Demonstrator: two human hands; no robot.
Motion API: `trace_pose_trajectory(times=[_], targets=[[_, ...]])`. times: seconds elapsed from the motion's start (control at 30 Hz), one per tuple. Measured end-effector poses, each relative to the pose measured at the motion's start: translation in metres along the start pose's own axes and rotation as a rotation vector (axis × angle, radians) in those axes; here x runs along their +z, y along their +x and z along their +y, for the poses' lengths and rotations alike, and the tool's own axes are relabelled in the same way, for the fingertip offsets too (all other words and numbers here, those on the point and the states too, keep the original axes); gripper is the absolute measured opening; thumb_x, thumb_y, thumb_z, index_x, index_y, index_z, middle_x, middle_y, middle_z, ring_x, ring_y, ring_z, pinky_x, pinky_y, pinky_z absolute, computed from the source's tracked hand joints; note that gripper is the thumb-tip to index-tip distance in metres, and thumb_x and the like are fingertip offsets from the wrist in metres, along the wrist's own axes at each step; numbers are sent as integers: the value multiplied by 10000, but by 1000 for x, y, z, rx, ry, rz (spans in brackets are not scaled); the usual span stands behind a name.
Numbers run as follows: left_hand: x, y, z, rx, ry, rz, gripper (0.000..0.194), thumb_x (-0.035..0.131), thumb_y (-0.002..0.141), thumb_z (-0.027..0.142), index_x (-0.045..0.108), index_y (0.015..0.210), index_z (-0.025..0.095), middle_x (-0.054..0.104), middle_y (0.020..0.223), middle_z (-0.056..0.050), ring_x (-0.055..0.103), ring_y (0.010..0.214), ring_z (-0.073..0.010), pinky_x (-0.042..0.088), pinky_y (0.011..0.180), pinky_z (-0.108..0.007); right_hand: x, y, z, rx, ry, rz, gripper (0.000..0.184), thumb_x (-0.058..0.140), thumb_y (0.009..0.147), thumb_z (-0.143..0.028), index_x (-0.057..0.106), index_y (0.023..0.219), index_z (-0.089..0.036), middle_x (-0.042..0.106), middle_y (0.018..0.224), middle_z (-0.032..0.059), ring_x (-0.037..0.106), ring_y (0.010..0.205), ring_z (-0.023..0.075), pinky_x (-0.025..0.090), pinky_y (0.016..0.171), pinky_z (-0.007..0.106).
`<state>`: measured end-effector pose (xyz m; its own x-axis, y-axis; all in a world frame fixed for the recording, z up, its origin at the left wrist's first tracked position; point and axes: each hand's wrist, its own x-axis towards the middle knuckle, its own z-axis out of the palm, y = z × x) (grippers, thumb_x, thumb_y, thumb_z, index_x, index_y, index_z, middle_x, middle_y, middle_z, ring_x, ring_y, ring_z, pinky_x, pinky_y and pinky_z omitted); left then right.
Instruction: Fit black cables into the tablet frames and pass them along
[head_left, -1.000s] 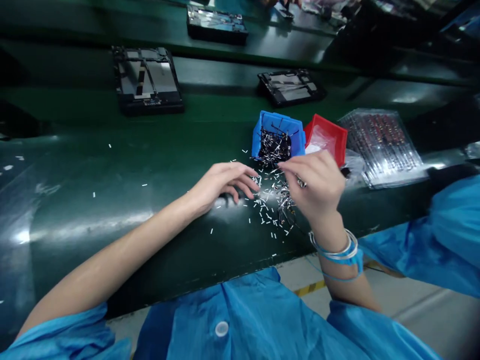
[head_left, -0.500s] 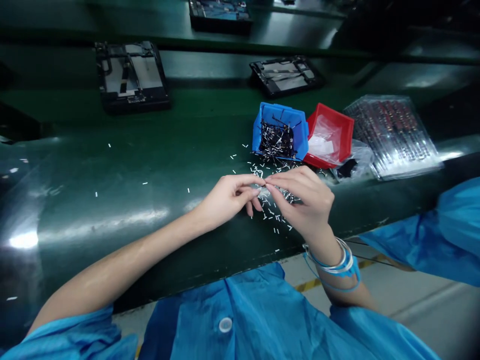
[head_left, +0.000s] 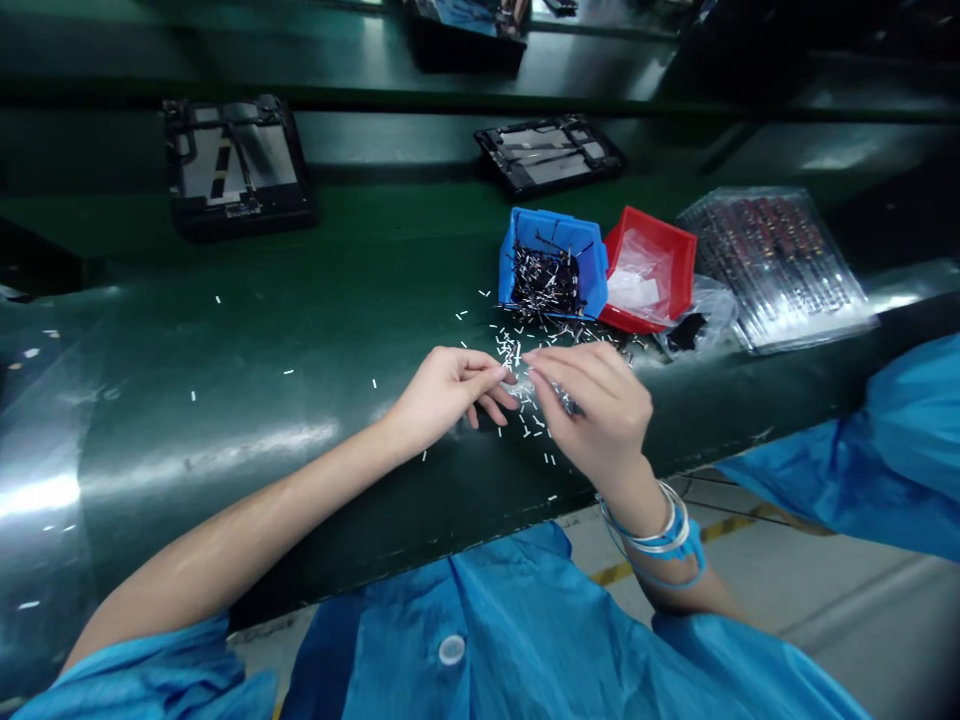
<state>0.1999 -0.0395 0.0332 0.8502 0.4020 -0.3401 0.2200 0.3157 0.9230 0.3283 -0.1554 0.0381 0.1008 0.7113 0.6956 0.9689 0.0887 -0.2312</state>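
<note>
My left hand point(head_left: 450, 393) is just above the green work surface point(head_left: 315, 345), thumb and index finger pinched together. A tiny dark bit shows at their tips, too small to name. Facing it, my right hand point(head_left: 600, 405) has its thumb and fingertips drawn close together; whatever they hold is hidden or too small to make out. A narrow gap separates the two hands. Many small white strips point(head_left: 527, 425) lie scattered beneath and around them. Just beyond stands a blue bin point(head_left: 553, 222) of thin black parts with white ends point(head_left: 544, 282).
A red bin point(head_left: 679, 290) with clear plastic bags adjoins the blue one. To its right are a plastic bag point(head_left: 705, 310) and stacked clear trays point(head_left: 780, 270). Opened flat devices point(head_left: 236, 165) point(head_left: 551, 155) lie farther back. A co-worker's blue sleeve point(head_left: 915, 430) is at right.
My hands have moved apart from touching fingertips to a small gap. The two nearer opened devices have shifted left, and the farthest one has shifted right.
</note>
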Motion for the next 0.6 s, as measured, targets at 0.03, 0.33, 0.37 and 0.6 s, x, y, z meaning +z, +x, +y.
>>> trace_pose_trajectory(times=[0.03,0.33,0.37,0.6], targets=[[1,-1,0,26,16,-18,178,513,882,158,628,761,96,692,677,-73,675,565,-140,444,408,-159,2,1,-4,-27,24,-9,160,602,835,-111,698,898,-222,753,865,45,662,766,184,555,681,341],[3,-7,-3,153,223,-74,225,452,852,87,669,907,113,675,719,-46,687,654,-151,470,425,-158,10,-5,0,-64,37,-33,134,587,832,-111,688,842,-198,743,778,45,639,682,159,532,623,304],[3,-6,-3,139,242,-65,230,449,849,81,671,899,112,685,735,-53,684,643,-146,466,425,-157,9,-6,2,-62,7,-27,143,583,827,-105,691,848,-198,740,762,40,633,669,160,526,614,302],[-3,-4,4,-43,81,-102,207,498,812,94,643,958,78,733,848,-130,690,600,-152,454,426,-171,-1,-5,17,30,-165,-9,303,586,824,-94,678,1082,-224,729,923,64,644,810,206,537,687,351]])
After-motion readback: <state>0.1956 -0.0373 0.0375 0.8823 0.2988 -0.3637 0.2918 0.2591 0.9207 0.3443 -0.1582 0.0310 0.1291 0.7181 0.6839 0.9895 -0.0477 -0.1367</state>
